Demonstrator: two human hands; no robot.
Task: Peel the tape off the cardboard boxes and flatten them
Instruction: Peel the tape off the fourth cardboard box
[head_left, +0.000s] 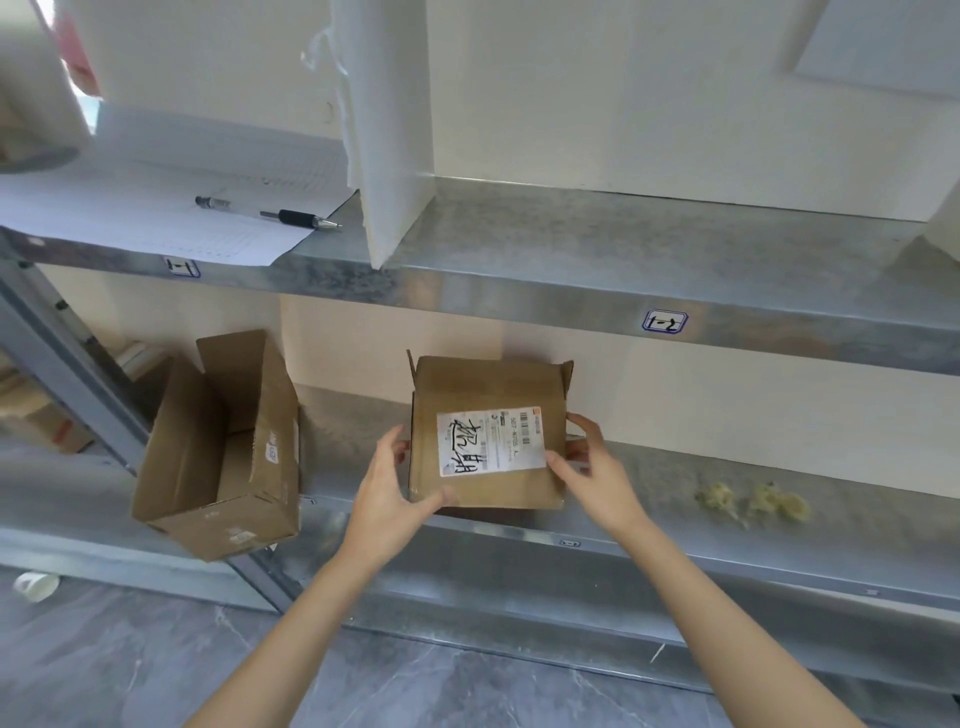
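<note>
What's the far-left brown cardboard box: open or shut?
Open. The large brown cardboard box lies tilted on the shelf, one flap raised, its inside visible.

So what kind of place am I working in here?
Probably a stockroom or parcel storage room: metal shelving with handwritten bay tags, an open cardboard box and a labelled box bearing a shipping sticker, plus a form sheet with a pen on the upper shelf.

"1-1" handwritten on a sticker on the upper shelf edge; "1-2" on a second sticker further right. large black handwritten characters on the cardboard box shipping label, small print unreadable.
</note>
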